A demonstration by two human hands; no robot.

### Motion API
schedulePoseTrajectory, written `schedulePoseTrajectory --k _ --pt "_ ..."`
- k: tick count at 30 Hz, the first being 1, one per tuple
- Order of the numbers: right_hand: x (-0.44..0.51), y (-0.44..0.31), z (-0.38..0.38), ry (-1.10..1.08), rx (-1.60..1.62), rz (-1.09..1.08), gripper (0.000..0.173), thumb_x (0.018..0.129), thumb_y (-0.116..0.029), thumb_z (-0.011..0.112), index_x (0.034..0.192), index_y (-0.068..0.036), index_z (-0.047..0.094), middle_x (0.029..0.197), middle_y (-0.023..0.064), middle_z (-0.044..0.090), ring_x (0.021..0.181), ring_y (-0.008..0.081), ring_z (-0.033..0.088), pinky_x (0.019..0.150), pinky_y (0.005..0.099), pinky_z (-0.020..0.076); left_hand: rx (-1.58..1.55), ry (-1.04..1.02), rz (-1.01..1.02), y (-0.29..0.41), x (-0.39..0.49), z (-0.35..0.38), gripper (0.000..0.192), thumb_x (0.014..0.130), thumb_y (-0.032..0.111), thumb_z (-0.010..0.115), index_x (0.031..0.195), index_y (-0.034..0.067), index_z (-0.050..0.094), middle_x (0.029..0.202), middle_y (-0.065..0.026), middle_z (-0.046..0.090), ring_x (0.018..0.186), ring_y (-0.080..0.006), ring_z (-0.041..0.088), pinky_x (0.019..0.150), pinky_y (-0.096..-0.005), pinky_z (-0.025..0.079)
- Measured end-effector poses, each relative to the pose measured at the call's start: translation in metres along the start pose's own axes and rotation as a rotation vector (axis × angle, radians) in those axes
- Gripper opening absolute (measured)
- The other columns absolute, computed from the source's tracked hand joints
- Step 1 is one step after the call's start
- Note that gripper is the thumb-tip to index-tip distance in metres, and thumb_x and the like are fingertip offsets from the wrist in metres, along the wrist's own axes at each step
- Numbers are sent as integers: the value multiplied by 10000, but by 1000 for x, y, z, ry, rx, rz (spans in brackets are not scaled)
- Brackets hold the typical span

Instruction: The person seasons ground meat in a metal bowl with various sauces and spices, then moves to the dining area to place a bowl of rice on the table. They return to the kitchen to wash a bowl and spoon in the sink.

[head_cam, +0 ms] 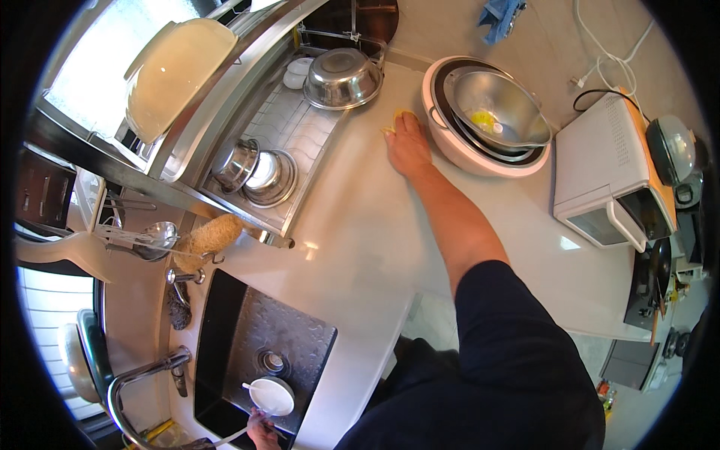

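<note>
My right hand (409, 143) lies flat, fingers forward, on a yellow cloth (400, 115) on the pale countertop (360, 225), left of a stack of basins. At the bottom left, my left hand (263, 432) is over the near end of the dark sink (281, 326), partly cut off by the picture's edge. A thin whitish streak, perhaps water, runs to it from the curved faucet (140, 374). Whether this hand holds anything cannot be told. Just beyond it in the sink, near the drain (274, 363), a white bowl (272, 396) holds a white spoon.
A pink basin (455, 149) holds nested metal bowls (489, 101). A dish rack (298, 129) with an upturned steel basin (343, 76) and steel pots (270, 177) stands at left. A loofah (211, 239) hangs above the sink. A white microwave-like appliance (596, 163) stands right.
</note>
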State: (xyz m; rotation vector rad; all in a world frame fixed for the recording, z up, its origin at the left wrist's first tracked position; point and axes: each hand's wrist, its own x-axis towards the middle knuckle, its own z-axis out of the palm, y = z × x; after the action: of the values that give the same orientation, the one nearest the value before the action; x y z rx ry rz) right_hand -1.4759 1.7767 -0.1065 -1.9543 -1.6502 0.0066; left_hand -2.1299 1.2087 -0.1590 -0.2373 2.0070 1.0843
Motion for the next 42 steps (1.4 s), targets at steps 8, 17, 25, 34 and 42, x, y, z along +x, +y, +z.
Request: schedulePoseTrajectory --k 8,17,25,34,42 --pt "-204 40 -87 -465 -5 -583 531 1072 -251 608 1562 -53 555 1677 172 469 1605 327 361 1343 504 236 17 27 -95 7 2 21 337 1088 411 666 1082 75 677 710 11 555 485 -116 490 408 -266 393" --pt "-280 -94 -63 -626 282 -512 547 1066 -202 597 1570 -4 514 1672 205 455 1596 372 357 1344 461 233 -85 -98 -81 20 -18 10 330 1135 221 505 1424 98 606 787 -17 610 496 -143 488 460 -307 450" --pt "-258 -214 31 -326 401 -799 402 1068 -136 626 1459 -40 628 1588 176 568 1526 372 468 1296 514 315 -12 -337 93 32 -36 16 354 1104 239 614 1379 29 685 734 47 579 466 -48 383 394 -220 267" --pt "-475 -248 -80 -682 606 -538 297 1041 -48 626 1319 40 683 1306 182 713 1263 381 654 1169 512 462 -155 -501 -14 27 -46 12 326 1022 8 623 1348 2 636 922 -36 666 723 -107 582 652 -225 495" --pt "-607 -471 36 -1268 1321 847 284 1054 -217 639 1085 65 658 947 171 717 773 256 706 678 418 564 588 -148 552 20 -60 -16 212 1034 131 599 1085 11 766 798 -183 746 702 -358 704 633 -438 532"
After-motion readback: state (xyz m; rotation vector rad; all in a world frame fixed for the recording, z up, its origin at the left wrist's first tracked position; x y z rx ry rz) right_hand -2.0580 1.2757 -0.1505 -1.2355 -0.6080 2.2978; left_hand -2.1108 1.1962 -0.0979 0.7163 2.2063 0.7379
